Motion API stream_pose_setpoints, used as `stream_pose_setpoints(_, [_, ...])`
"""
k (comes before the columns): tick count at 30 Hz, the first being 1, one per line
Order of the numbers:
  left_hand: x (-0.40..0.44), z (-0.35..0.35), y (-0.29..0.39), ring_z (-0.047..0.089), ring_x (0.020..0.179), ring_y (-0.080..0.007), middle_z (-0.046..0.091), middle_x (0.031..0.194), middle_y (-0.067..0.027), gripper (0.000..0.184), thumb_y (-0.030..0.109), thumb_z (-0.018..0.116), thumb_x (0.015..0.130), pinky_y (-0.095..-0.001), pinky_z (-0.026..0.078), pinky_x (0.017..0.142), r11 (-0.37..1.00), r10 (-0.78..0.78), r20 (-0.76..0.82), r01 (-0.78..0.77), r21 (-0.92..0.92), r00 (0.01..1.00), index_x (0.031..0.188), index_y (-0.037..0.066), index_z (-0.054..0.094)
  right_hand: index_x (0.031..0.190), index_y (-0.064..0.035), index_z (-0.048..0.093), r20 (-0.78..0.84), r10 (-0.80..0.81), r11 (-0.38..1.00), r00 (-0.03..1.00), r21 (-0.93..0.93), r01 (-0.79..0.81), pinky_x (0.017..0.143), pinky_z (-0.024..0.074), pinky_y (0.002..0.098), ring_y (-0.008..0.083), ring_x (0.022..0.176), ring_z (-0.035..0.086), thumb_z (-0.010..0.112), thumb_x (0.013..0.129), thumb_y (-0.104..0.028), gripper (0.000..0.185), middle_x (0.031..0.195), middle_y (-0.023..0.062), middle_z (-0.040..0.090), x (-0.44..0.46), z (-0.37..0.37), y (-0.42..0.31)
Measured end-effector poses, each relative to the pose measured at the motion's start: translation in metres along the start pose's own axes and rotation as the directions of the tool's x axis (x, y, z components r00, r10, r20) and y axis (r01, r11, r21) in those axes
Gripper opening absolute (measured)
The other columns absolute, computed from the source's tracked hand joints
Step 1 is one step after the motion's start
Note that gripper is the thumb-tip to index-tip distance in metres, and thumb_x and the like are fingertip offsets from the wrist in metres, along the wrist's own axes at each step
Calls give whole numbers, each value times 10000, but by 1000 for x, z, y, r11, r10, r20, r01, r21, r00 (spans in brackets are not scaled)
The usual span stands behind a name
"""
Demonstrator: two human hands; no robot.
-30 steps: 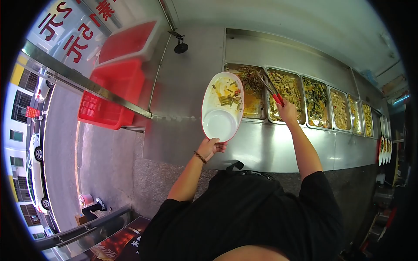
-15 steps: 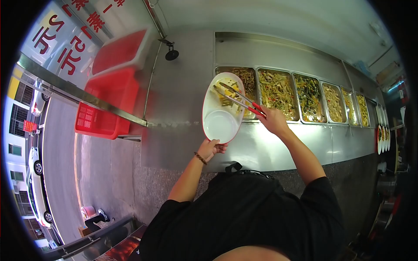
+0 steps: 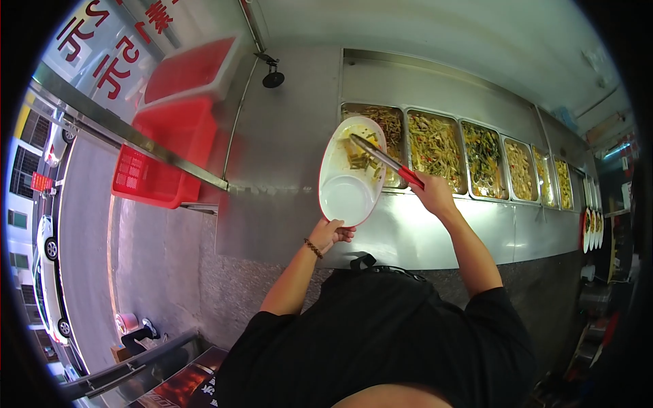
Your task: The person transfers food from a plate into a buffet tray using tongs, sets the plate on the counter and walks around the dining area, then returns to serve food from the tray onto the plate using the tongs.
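My left hand grips the near rim of a white oval divided plate with a red edge. Its far section holds some yellow and green food; the round near section shows bare white. In my right hand are metal tongs with red handles, their arms pressed together. The tips of the tongs lie over the food in the plate. Just beyond the plate is a tray of brown shredded food, partly covered by the plate.
Several steel trays run rightward along the counter, including mixed vegetables and dark greens. A red plastic basket stands at the left behind a metal rail. Long-handled serving spoons are at the far right.
The tongs have gone from spread to closed, with their tips still over the plate. The plate stays in my left hand. The whole view has shifted slightly.
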State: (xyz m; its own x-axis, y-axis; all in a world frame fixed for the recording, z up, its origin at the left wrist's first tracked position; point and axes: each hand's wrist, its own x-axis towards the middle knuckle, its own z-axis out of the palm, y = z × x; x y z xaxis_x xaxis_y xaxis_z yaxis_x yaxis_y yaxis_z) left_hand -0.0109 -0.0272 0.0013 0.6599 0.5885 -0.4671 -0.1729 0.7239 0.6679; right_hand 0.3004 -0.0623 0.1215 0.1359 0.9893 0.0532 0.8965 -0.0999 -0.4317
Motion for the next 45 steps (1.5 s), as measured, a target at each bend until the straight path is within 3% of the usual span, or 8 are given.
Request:
stream_pose_setpoints(4, [2, -11, -2, 656, 746, -236, 649, 933, -187, 296, 84, 467, 939, -370, 571, 662, 999, 6, 1, -6, -51, 1000, 1209, -38, 476, 976, -73, 670, -98, 170, 984, 981, 68, -164, 628, 476, 473, 389, 669, 631, 685, 855, -241, 208, 716, 198, 642, 0, -11, 9])
stream_pose_setpoints(12, [2, -20, -3, 656, 781, -246, 644, 955, -190, 307, 99, 479, 938, -382, 565, 686, 998, 18, -43, -21, -61, 999, 1221, -21, 465, 986, -74, 669, -159, 276, 949, 948, -109, -295, 663, 496, 498, 411, 724, 649, 689, 841, -285, 258, 758, 211, 663, 37, 7, 65])
stream_pose_setpoints(20, [-2, -13, 4, 643, 782, -238, 638, 949, -180, 318, 107, 484, 933, -366, 556, 686, 999, 14, -43, -15, -28, 999, 1216, -35, 466, 982, -66, 668, -140, 276, 956, 951, -65, -287, 669, 497, 490, 394, 719, 653, 694, 839, -303, 278, 736, 205, 659, 23, -16, 47])
stream_pose_setpoints(23, [1, -12, 4, 643, 782, -235, 639, 949, -178, 309, 103, 480, 933, -365, 555, 686, 1000, 8, -35, -9, -21, 999, 1206, -42, 474, 1035, -63, 672, 70, 178, 984, 982, 0, -178, 661, 495, 464, 374, 698, 650, 712, 826, -279, 303, 744, 197, 662, 8, -44, 16])
stream_pose_setpoints(27, [5, -10, 3, 644, 786, -232, 642, 956, -179, 301, 101, 473, 935, -365, 556, 687, 1000, 1, -26, -1, -16, 1000, 1197, -47, 483, 995, -21, 666, 136, 43, 999, 990, -26, -39, 649, 504, 462, 379, 682, 652, 695, 840, -267, 293, 724, 202, 659, -14, -60, -16])
stream_pose_setpoints(32, [7, -4, 2, 647, 781, -234, 647, 956, -182, 301, 106, 462, 944, -369, 560, 686, 999, 31, -43, -31, 9, 999, 1194, -59, 497, 935, 35, 650, 146, 89, 994, 985, -68, -80, 661, 508, 473, 392, 689, 653, 674, 864, -284, 328, 722, 238, 653, -22, -56, -30])
stream_pose_setpoints(42, [8, 6, 1, 651, 767, -242, 651, 947, -190, 281, 99, 457, 944, -379, 571, 681, 998, 33, -59, -29, 59, 998, 1151, -75, 535, 875, 73, 642, 242, 189, 977, 952, 49, -206, 702, 497, 483, 412, 752, 652, 612, 913, -331, 406, 757, 264, 651, -31, -39, -55])
stream_pose_setpoints(45, [7, 6, -1, 651, 759, -242, 651, 945, -190, 281, 96, 454, 944, -381, 571, 675, 999, 32, -72, -29, 36, 997, 1151, -77, 534, 951, 67, 617, 245, 159, 986, 956, 1, -164, 679, 508, 496, 422, 717, 651, 607, 916, -344, 412, 743, 255, 655, -41, -30, -61])
